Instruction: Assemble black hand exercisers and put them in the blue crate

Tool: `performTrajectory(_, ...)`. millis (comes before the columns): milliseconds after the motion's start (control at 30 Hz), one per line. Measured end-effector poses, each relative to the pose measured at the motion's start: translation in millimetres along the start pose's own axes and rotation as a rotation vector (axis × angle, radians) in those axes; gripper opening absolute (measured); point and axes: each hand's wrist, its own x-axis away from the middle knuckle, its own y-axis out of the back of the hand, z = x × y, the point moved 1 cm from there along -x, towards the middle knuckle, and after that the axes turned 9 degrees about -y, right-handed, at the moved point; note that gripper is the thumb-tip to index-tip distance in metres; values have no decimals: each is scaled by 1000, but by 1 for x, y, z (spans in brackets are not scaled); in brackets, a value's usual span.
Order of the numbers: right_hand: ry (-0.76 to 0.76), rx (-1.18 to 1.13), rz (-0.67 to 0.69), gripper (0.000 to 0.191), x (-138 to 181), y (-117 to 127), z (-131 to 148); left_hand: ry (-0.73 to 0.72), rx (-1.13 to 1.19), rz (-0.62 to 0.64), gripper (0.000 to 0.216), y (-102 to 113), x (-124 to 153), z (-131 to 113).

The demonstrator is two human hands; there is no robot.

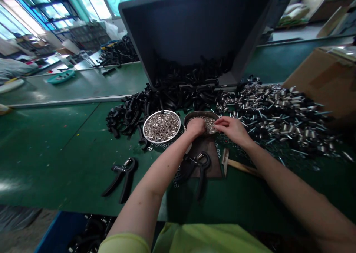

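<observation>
My left hand (195,127) reaches into a small metal bowl (191,115) of tiny silvery parts, its fingers curled down into them. My right hand (232,128) hovers at the bowl's right rim with fingertips pinched together on something too small to name. A round metal dish (147,132) full of short metal pins sits just left of the bowl. Below my hands a black hand-grip exerciser (200,163) lies on a dark mat (213,153).
A second black hand gripper (122,177) lies to the left on the green table. A heap of black handles (167,91) spills from a big dark hopper (194,26). Silver and black spring parts (278,112) are piled at the right. A hammer (236,164) and a cardboard box (325,78) are nearby.
</observation>
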Motion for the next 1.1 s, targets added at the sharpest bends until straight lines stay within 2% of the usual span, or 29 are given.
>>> performTrajectory(67, -38, -80, 47, 16, 11, -1, -2, -27, 3, 12, 23, 1, 1, 1)
performTrajectory(133, -42, -52, 94, 13, 22, -6, -4, -53, 3, 27, 22, 1, 1, 1)
performTrajectory(333, 105, 124, 228, 7, 53, -31, -7, -8, -22, 49, 25, -2, -5, -2)
performTrajectory(467, 177, 200, 251, 6, 59, -40, -3, -25, -9, 50, 26, -1, -3, 0)
performTrajectory(700, 255, 285, 265, 6, 55, -44, 2, -42, 44, 75, 17, 0, -5, 2)
performTrajectory(933, 255, 412, 309, 6, 53, -44, 9, -18, 191, -87, 16, 0, 1, 11)
performTrajectory(1100, 212, 554, 353, 5, 48, -46, 17, -37, 366, -243, 20, 14, 29, 11)
